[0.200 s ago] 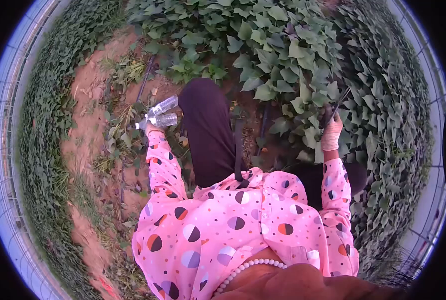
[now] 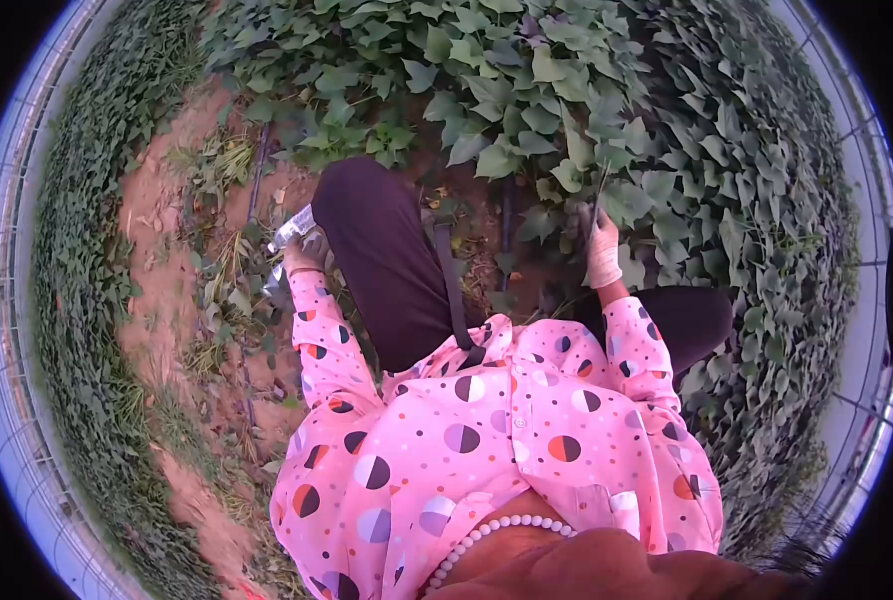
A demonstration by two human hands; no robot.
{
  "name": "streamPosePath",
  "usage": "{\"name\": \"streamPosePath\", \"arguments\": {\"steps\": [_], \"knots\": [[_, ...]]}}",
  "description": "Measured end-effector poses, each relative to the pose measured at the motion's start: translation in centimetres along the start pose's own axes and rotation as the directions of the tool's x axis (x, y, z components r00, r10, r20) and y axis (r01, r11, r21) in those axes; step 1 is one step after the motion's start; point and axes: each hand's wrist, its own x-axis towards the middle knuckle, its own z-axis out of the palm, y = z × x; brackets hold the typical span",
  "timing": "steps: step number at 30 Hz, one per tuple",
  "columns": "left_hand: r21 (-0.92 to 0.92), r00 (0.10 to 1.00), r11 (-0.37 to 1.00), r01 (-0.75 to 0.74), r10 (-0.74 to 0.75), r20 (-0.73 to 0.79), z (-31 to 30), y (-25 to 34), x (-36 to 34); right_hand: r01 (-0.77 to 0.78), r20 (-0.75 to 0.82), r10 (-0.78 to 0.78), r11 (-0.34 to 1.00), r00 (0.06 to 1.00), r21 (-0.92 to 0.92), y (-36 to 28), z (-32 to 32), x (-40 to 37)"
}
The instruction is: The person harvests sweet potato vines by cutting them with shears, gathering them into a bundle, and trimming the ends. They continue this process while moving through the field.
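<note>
Bottles (image 2: 291, 230) gripped in left hand (image 2: 309, 256), thin tool (image 2: 596, 207), seemingly bladed, gripped in right hand (image 2: 603, 247)

Bare reddish soil (image 2: 151, 290) runs beside dense greenery (image 2: 76, 270).

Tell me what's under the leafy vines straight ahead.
At the near edge of the leafy vines, brown soil and a dark strip, perhaps a hose, show. Further in, overlapping leaves cover the ground, so whatever lies there cannot be seen.

Arms (image 2: 328, 330): 2, forward, well apart | left fingers (image 2: 313, 246): curled | right fingers (image 2: 604, 228): curled
</note>
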Motion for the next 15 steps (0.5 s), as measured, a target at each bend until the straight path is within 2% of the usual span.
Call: {"name": "streamPosePath", "arguments": {"steps": [1,2,3,5,6,7,9,10,12,13,15], "knots": [[0.304,0.934,0.928,-0.217,0.107,0.34,-0.9,-0.4,2.3,-0.037,0.052,0.046,0.987,0.998,-0.159,2.0,0.5,0.1],[0.313,0.931,0.923,-0.225,0.108,0.349,0.7,1.2,1.7,0.078,0.117,-0.031,0.902,0.993,-0.424,4.8,1.3,0.5],[0.195,0.939,0.946,-0.26,0.201,0.279,3.5,3.3,-0.5,0.193,0.197,-0.082,0.732,0.977,-0.653,6.4,1.6,0.6],[-0.085,0.947,0.958,-0.272,0.283,0.151,10.0,7.8,-6.7,0.182,0.307,0.165,0.52,0.937,-0.835,6.1,2.9,-0.2],[-0.247,0.957,0.939,-0.241,0.273,0.103,12.7,9.5,-10.0,0.198,0.313,0.199,0.447,0.929,-0.872,6.7,2.7,0.5],[-0.246,0.957,0.939,-0.242,0.273,0.101,14.8,10.7,-13.4,0.159,0.275,0.245,0.407,0.93,-0.899,7.2,2.3,1.7],[-0.152,0.885,0.916,-0.371,0.399,0.242,18.1,12.4,-19.5,0.04,0.143,0.197,0.449,0.97,-0.893,8.7,-0.8,5.4],[-0.144,0.882,0.914,-0.38,0.405,0.242,19.2,12.7,-21.6,0.043,0.149,0.198,0.459,0.969,-0.887,9.4,-3.2,7.2],[-0.12,0.721,0.813,-0.569,0.564,0.402,20.7,12.4,-25.2,-0.232,-0.185,0.147,0.452,0.972,-0.861,11.9,-10.0,10.5],[-0.11,0.715,0.809,-0.578,0.567,0.409,21.4,12.0,-26.5,-0.363,-0.349,0.119,0.457,0.93,-0.812,13.4,-12.5,11.7],[0.093,0.646,0.687,-0.72,0.615,0.452,23.1,10.9,-28.9,-0.473,-0.403,0.248,0.461,0.881,-0.751,17.2,-15.8,11.8]]}}
